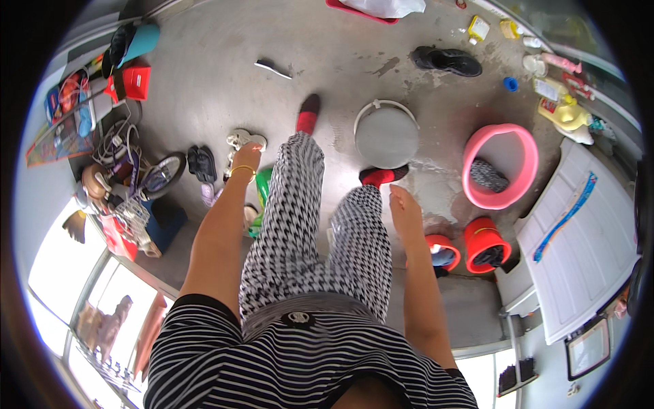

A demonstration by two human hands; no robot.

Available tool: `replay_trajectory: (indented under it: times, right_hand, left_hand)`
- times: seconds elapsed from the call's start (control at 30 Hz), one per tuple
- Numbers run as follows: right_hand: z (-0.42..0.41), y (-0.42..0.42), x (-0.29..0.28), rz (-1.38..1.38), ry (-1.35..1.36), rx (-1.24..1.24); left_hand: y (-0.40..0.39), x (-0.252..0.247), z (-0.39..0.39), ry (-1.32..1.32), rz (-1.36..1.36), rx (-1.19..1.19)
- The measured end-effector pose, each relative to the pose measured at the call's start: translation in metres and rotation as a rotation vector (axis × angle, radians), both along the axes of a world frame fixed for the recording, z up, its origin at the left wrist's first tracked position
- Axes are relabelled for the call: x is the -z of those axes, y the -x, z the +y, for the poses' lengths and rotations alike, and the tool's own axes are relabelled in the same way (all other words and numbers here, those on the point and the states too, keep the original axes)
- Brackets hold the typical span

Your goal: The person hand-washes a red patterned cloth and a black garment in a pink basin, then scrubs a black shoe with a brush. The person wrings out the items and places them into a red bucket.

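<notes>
My left hand [249, 155], with a gold bangle at the wrist, hangs over a pair of beige shoes [246, 137] on the floor. Its fingers are partly hidden, and whether it touches the shoes cannot be told. My right hand [406, 207] hangs beside my knee, its fingers loosely curled and nothing visible in them. In front of it stands a round bucket [387, 138] with a pale handle. My red-and-black footwear [308, 115] shows below patterned trousers [286, 204]. To the right, a pink basin [529, 153] holds a patterned grey cloth [489, 175].
Two red buckets [472, 227] hold dark and blue cloth at right, near a white plastic panel [577, 230]. Bottles [567, 113] line the right wall. Black shoes [447, 61] and a brush [273, 68] lie ahead. Black sandals [202, 163] and a child's bicycle [163, 174] are left.
</notes>
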State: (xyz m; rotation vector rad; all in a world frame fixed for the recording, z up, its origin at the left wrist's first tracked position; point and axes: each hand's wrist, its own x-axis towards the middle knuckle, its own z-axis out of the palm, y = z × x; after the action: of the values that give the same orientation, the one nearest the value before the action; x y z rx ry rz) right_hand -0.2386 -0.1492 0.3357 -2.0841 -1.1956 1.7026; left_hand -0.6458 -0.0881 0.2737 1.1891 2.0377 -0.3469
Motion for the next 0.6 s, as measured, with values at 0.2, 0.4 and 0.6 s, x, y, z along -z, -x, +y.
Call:
replay_trajectory:
  times: [0.2, 0.4, 0.6]
  right_hand:
    - [0.0, 0.016, 0.135, -0.316, 0.132, -0.03]
    - [-0.003, 0.049, 0.2, -0.461, 0.065, -0.065]
    - [0.006, 0.078, 0.201, -0.457, 0.175, -0.001]
  left_hand:
    - [0.001, 0.131, 0.053, 0.076, 0.021, -0.099]
    - [0.0, 0.227, 0.103, -0.037, -0.076, -0.158]
    - [0.002, 0.258, 0.145, -0.006, -0.091, -0.43]
